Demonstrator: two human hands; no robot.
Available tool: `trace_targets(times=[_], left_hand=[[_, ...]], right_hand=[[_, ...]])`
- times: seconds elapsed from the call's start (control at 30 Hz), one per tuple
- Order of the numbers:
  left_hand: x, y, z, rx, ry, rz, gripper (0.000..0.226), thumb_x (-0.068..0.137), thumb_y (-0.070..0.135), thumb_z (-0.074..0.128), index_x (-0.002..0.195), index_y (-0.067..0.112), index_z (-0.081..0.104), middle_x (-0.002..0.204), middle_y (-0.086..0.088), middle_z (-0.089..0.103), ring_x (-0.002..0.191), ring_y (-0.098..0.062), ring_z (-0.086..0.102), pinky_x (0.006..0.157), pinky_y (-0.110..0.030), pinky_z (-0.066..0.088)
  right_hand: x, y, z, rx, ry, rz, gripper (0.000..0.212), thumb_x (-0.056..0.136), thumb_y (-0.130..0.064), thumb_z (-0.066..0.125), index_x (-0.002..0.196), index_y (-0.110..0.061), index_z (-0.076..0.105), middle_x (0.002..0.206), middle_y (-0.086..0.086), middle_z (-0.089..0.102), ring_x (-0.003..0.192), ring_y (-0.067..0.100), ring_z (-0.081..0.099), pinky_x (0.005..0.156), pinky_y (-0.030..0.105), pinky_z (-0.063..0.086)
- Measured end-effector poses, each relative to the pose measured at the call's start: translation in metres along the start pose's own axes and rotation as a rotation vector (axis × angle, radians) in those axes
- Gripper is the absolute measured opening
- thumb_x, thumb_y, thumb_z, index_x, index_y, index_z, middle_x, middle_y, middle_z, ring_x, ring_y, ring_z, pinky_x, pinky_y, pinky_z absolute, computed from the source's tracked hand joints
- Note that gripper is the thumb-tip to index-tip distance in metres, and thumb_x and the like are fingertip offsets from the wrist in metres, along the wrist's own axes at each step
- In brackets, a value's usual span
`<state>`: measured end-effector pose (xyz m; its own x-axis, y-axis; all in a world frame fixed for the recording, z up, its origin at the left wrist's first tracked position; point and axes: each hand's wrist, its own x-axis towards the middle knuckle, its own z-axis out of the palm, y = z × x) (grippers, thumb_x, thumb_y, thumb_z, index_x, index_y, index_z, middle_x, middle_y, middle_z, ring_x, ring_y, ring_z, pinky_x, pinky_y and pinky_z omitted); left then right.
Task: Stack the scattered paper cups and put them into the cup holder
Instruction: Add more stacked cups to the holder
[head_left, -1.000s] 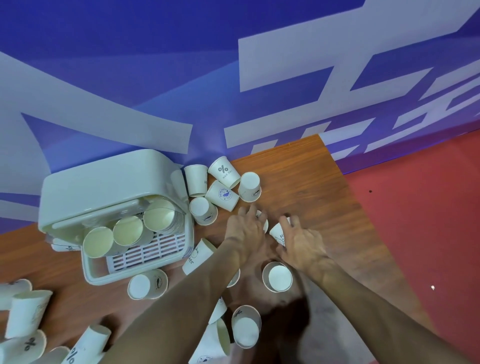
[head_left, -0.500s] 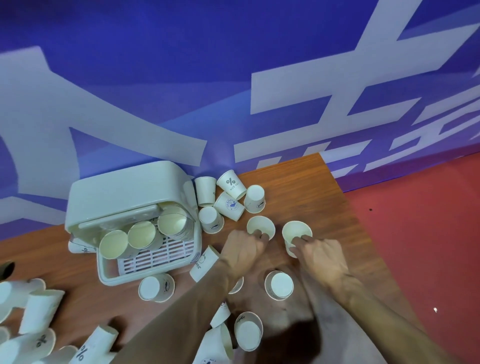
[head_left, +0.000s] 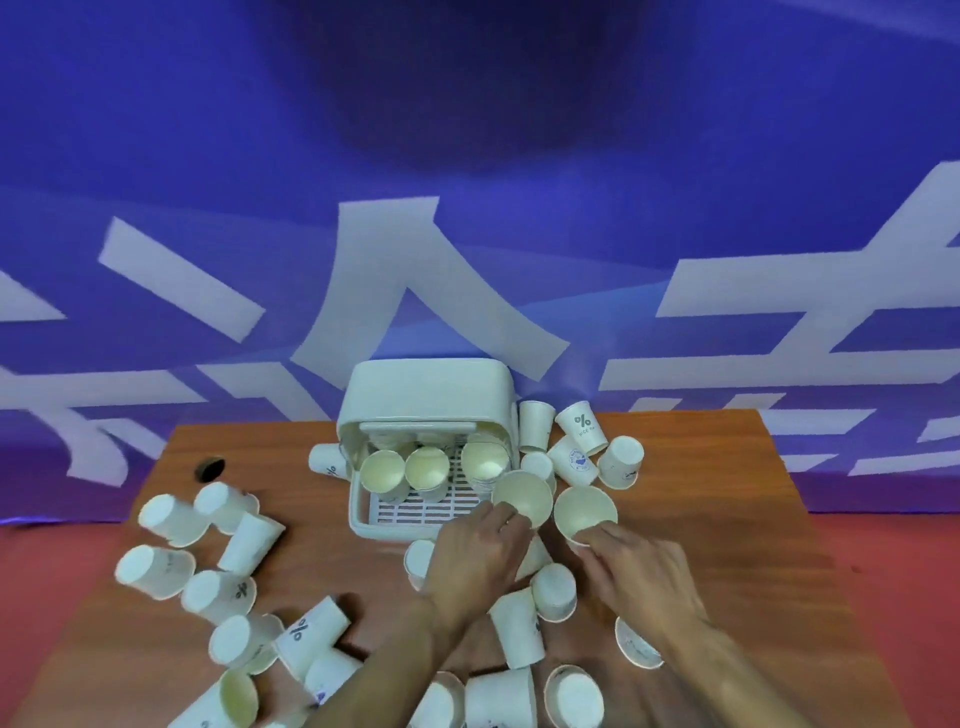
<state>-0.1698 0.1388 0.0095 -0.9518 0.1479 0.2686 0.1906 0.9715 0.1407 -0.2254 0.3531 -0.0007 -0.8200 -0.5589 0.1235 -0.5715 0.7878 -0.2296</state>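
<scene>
Fingers (head_left: 506, 519) of each hand are shown curled round one paper cup, its mouth turned toward the viewer, above the tabletop (head_left: 753, 519). At far left, a loose group of cups (head_left: 171, 519) is seen lying on their sides or upside down, well apart from the cup holder (head_left: 431, 389). The holder stands at rear centre, with three stacks (head_left: 431, 467) laid in its open front over a slotted tray. Just beside the tray's right front corner, the left cup (head_left: 522, 499) is held at its near rim by the left hand (head_left: 478, 561). Next to it, and apparently not touching, the right cup (head_left: 584, 514) is gripped at its near rim by the right hand (head_left: 639, 577). Further cups (head_left: 582, 431) are clustered against the holder's right side, and more are strewn beneath the wrists toward the near edge.

The step in hand is judged to be the nesting of the two held cups. It is best done with both mouths faced the same way and the axes aligned, one cup being lowered base-first into the other. Thin paper walls are likely to buckle if squeezed, so a light grip near the rim is advised. Most of the task is judged to remain, since many cups lie unstacked.
</scene>
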Motion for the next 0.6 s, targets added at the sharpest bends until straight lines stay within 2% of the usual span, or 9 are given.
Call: trace_targets(times=[0.1,0.2,0.33,0.47,0.6], left_hand=[[-0.031,-0.024,-0.019,0.003,0.025,-0.104,0.013,0.087,0.024,0.068,0.078,0.02,0.059,0.077,0.004,0.055,0.065,-0.021,0.053,0.041,-0.036,0.041],[-0.062,-0.044,-0.038,0.036,0.072,-0.175,0.009,0.086,0.025,0.071,0.082,0.021,0.063,0.083,0.007,0.06,0.069,-0.017,0.056,0.04,-0.033,0.041],[-0.094,-0.066,-0.058,0.095,0.111,-0.212,0.008,0.088,0.029,0.068,0.083,0.023,0.066,0.084,0.009,0.061,0.069,-0.015,0.055,0.041,-0.029,0.035],[-0.111,-0.092,-0.065,0.128,0.13,-0.225,0.018,0.094,0.034,0.058,0.082,0.023,0.066,0.083,0.008,0.061,0.068,-0.016,0.055,0.041,-0.029,0.03],[-0.117,-0.121,-0.064,0.094,0.157,-0.239,0.021,0.095,0.036,0.055,0.083,0.022,0.064,0.086,0.008,0.06,0.071,-0.016,0.054,0.041,-0.029,0.033]], right_hand=[[0.013,-0.031,0.0,0.017,-0.013,-0.108,0.01,0.083,-0.028,0.075,0.089,-0.034,0.07,0.079,-0.016,0.066,0.065,0.007,0.063,0.047,0.024,0.043],[0.024,-0.063,-0.001,0.053,0.006,-0.211,0.015,0.075,-0.022,0.081,0.083,-0.031,0.071,0.075,-0.013,0.066,0.062,0.007,0.063,0.046,0.024,0.04],[0.037,-0.097,0.004,0.016,0.002,-0.315,0.012,0.079,-0.024,0.078,0.08,-0.031,0.069,0.075,-0.012,0.065,0.062,0.007,0.063,0.047,0.025,0.04],[0.049,-0.128,0.012,0.005,-0.016,-0.301,0.011,0.08,-0.026,0.079,0.081,-0.032,0.07,0.075,-0.013,0.065,0.064,0.006,0.065,0.048,0.023,0.037],[0.062,-0.148,0.029,-0.007,-0.025,-0.241,0.004,0.087,-0.028,0.072,0.088,-0.031,0.071,0.082,-0.011,0.068,0.072,0.01,0.068,0.05,0.029,0.048]])
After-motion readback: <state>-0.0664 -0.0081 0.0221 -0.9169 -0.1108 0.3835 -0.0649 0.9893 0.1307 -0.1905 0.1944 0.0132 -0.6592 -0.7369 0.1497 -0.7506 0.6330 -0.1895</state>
